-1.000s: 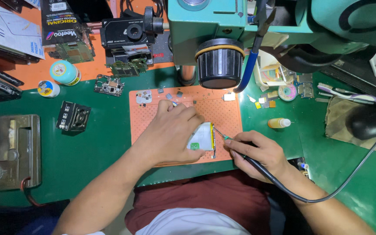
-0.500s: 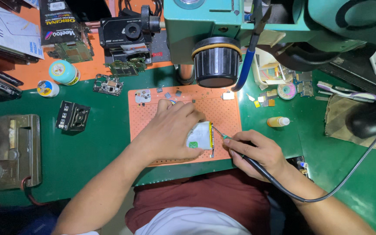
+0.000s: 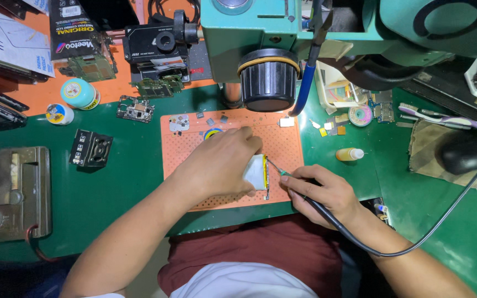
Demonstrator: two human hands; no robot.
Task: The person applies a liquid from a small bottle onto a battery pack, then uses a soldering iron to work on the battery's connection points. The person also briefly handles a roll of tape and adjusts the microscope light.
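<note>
**A:** While the head cam looks down, what's each hand doing?

**B:** Left hand (image 3: 219, 165) lies curled over a small white-and-yellow device (image 3: 256, 172), fingers closed on it, pressing it to an orange perforated mat (image 3: 282, 149) at bench centre. Right hand (image 3: 324, 190) is closed in a pen grip on a thin corded tool (image 3: 282, 173); its tip touches the device's right edge. Black cable (image 3: 415, 243) runs off near-right.

**A:** Where's the device exactly?

**B:** On the mat's near-right part, mostly hidden under the left fingers.

**A:** Any containers, w/ contents?

**B:** Far left: a round teal-lidded tub (image 3: 79, 92) and, just beside it, a smaller white pot (image 3: 60, 113); both shut, contents can't be seen. Right of the mat, a little yellow bottle (image 3: 350, 154) lies on its side, looks filled w/ yellow liquid. Far right of the scope, a white tray (image 3: 338, 91) holds small parts, too tiny to tell apart.

**A:** Other stuff?

**B:** Teal microscope (image 3: 266, 33) overhangs the mat's far edge. Loose chips sit on the mat's far strip. Green bench mat (image 3: 128, 182) underneath; black square part (image 3: 90, 148) to the left, grey metal box (image 3: 9, 193) at the left edge.
</note>
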